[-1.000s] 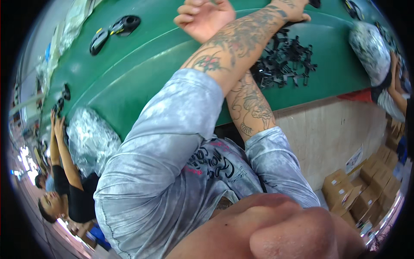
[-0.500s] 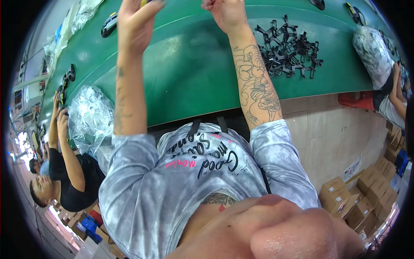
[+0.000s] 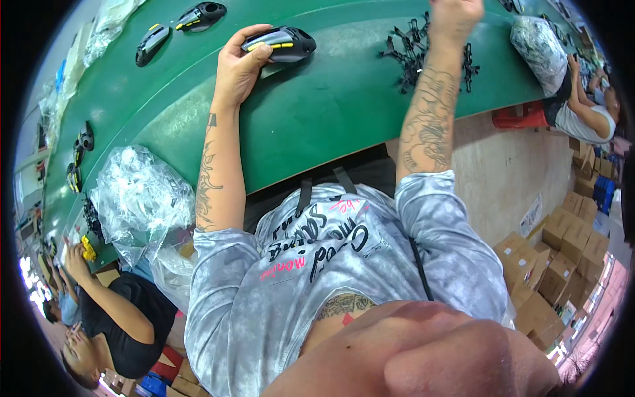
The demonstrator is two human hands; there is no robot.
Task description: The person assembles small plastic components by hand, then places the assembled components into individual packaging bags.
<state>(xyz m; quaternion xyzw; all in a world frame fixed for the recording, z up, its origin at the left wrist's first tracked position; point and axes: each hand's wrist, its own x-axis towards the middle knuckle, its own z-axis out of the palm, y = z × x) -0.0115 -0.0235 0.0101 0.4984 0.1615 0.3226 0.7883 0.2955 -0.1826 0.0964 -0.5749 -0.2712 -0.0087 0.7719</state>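
My left hand [image 3: 243,65] grips a grey-and-black plastic housing [image 3: 286,45] with yellow strips, its thumb on the near side. The housing is held just over the green table [image 3: 311,112]. At the top edge, my right hand [image 3: 456,18] is curled closed beside and partly over a pile of black plastic brackets [image 3: 405,54]. What its fingers hold, if anything, is hidden. Two more such parts lie to the left: a black-and-grey housing [image 3: 201,17] and another housing with a yellow strip [image 3: 153,45].
A clear plastic bag [image 3: 142,198] bulges at the table's left edge; another filled bag [image 3: 537,53] lies far right. A co-worker in black [image 3: 142,324] handles a yellow item at left; another person [image 3: 585,109] sits at right. Cardboard boxes [image 3: 559,248] are stacked on the floor.
My left hand has come down and right, bringing the housing into full view. My right hand has moved right to the bracket pile. The view has shifted, and the left co-worker's hands have moved.
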